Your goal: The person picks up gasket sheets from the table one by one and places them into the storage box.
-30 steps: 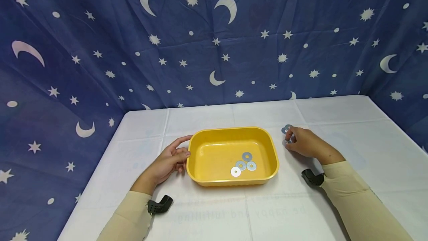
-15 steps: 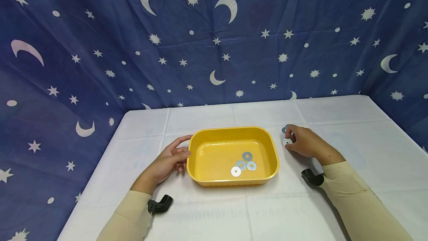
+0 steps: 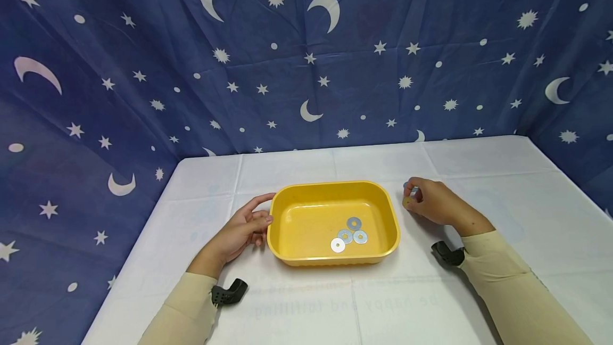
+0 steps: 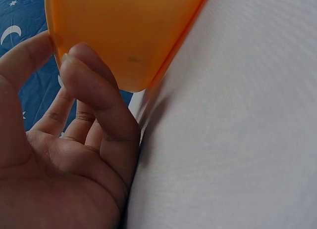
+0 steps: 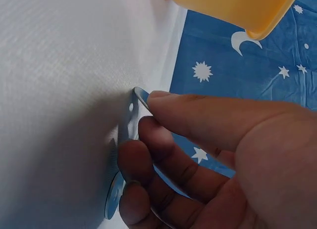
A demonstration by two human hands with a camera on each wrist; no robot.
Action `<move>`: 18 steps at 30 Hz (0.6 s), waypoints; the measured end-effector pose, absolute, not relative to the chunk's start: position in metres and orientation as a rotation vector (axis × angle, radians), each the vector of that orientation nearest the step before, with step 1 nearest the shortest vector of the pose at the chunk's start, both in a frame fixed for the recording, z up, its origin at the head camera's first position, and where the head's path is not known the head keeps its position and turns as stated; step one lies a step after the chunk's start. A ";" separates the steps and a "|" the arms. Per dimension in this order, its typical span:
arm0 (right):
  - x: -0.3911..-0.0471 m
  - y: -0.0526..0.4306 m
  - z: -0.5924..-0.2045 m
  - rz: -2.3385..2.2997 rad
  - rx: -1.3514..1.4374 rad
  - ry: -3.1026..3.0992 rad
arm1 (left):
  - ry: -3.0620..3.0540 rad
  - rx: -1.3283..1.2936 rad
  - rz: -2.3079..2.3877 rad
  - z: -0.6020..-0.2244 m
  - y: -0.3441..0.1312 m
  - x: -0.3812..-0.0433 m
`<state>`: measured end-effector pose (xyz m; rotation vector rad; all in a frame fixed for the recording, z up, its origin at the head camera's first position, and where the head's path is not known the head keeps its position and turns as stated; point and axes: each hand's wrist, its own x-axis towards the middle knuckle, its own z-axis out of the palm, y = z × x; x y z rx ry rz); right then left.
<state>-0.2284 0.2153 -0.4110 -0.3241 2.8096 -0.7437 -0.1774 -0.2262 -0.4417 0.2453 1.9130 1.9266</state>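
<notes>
The left hand (image 3: 243, 230) rests at the left side of the yellow tray (image 3: 306, 260), its thumb and index finger touching the tray's outer rim. Its other fingers lie loosely curled below. To the right of the tray, the right hand (image 3: 438, 204) pinches a flat metal washer (image 5: 142, 96) tipped up on edge; the washer's face is mostly covered by the thumb and fingers. Beside those fingers another washer (image 5: 113, 197) lies on the table, partly hidden. Inside the tray, toward its front right, lie several washers (image 3: 360, 237), two of them overlapping.
A white cloth (image 3: 306, 313) covers the table. Behind and to the left hangs a dark blue curtain (image 3: 268, 95) printed with moons and stars. A black wrist device sits at each sleeve: left device (image 3: 230, 293), right device (image 3: 447, 254).
Flat on the table half a second ago, the nearer washer is now tilted up between the right thumb and fingers. The left hand and the tray stay in place.
</notes>
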 end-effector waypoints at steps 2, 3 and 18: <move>-0.228 0.215 -0.410 -0.743 -0.321 2.805 | 1.906 0.249 1.931 -0.441 -0.226 -0.177; -0.228 0.214 -0.410 -0.740 -0.322 2.805 | 1.902 0.251 1.934 -0.441 -0.226 -0.177; -0.222 0.210 -0.399 -0.767 -0.394 2.812 | 1.900 0.259 1.938 -0.440 -0.226 -0.177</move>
